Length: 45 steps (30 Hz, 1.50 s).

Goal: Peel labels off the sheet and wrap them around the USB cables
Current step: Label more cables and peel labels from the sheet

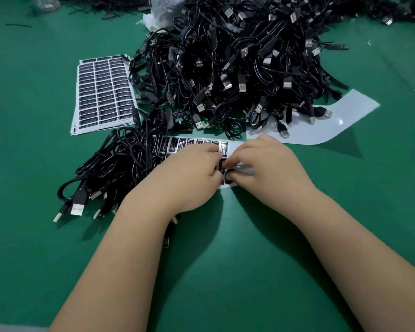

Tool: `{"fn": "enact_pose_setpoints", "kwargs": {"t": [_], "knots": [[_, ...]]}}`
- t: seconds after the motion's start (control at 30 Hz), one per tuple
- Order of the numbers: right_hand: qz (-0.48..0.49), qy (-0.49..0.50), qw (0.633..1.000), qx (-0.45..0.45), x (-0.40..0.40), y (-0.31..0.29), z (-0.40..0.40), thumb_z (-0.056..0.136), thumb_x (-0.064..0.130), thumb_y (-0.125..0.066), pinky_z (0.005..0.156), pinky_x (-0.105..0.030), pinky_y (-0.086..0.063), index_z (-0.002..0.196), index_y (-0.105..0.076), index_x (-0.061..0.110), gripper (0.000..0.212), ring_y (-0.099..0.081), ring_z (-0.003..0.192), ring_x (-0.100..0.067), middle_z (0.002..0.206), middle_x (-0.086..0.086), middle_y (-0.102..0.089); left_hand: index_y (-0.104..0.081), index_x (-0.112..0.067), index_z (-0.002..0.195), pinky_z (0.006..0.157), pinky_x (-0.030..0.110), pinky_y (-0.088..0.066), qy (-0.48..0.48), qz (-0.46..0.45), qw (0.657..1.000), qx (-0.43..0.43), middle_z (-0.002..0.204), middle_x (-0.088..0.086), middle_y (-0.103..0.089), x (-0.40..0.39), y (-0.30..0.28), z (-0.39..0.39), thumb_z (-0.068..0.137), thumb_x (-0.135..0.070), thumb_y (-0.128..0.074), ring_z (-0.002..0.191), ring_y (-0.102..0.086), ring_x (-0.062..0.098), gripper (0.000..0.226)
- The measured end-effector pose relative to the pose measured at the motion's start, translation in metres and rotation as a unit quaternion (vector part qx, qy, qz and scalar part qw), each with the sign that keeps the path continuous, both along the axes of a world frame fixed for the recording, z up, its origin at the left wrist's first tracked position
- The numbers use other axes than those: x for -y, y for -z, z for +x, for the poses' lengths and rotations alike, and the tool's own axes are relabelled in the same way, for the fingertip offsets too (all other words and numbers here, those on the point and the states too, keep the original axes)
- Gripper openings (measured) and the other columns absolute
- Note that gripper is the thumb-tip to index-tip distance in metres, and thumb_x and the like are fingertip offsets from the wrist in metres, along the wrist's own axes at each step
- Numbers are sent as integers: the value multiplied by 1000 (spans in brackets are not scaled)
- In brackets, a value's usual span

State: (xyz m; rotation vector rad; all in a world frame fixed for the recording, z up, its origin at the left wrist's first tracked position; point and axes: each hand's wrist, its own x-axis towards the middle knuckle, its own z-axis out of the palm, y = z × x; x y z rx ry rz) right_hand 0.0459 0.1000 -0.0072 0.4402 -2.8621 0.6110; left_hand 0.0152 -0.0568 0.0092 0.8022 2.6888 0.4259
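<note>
Full label sheet [103,94], far left: untouched. Near cable bundle [110,168], my left: limp, light cords, best taken just behind the plug. My left hand [192,173]: fingers curled, pinching a label [223,174] on the working sheet [197,143]. My right hand [266,166]: fingertips pinching the same label; thin, sticky, likely to fold, so lift by one corner. Main cable heap [237,63] behind. Bare backing sheet [321,125], right.
</note>
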Motion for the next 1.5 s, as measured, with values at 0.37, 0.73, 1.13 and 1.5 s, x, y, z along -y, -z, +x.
{"fn": "enact_pose_setpoints", "kwargs": {"t": [0.37,0.73,1.13,1.5], "knots": [[-371,21,906,202,-19,-16,8,78,9,-69,80,-21,-54,64,-69,28,23,-66,82,-9,87,3,-71,-56,-9,121,100,39,-38,-4,-23,998,-53,131,-1,-48,2,5,2,94,-22,-48,121,-42,17,31],[-863,121,394,293,-28,2,-14,68,23,-60,75,-36,-56,74,-51,12,16,-65,74,-21,84,-7,-66,-58,-24,125,94,37,-45,-63,0,994,-87,124,-7,-57,-12,-3,0,93,-30,-49,117,-50,17,33],[-855,130,396,308,-27,6,-16,70,25,-63,64,-30,-53,67,-63,11,14,-65,63,-18,73,-6,-66,-64,-10,119,85,40,-48,-239,75,939,-237,121,11,-63,-94,-68,-127,97,-24,-50,106,-58,33,31],[-858,130,385,313,-27,4,-14,58,14,-75,70,-33,-52,66,-67,8,13,-65,66,-16,75,-6,-67,-52,-22,84,66,34,-59,-245,575,768,-141,87,-3,-57,-66,-75,-75,94,-27,-58,79,-68,10,12]]}}
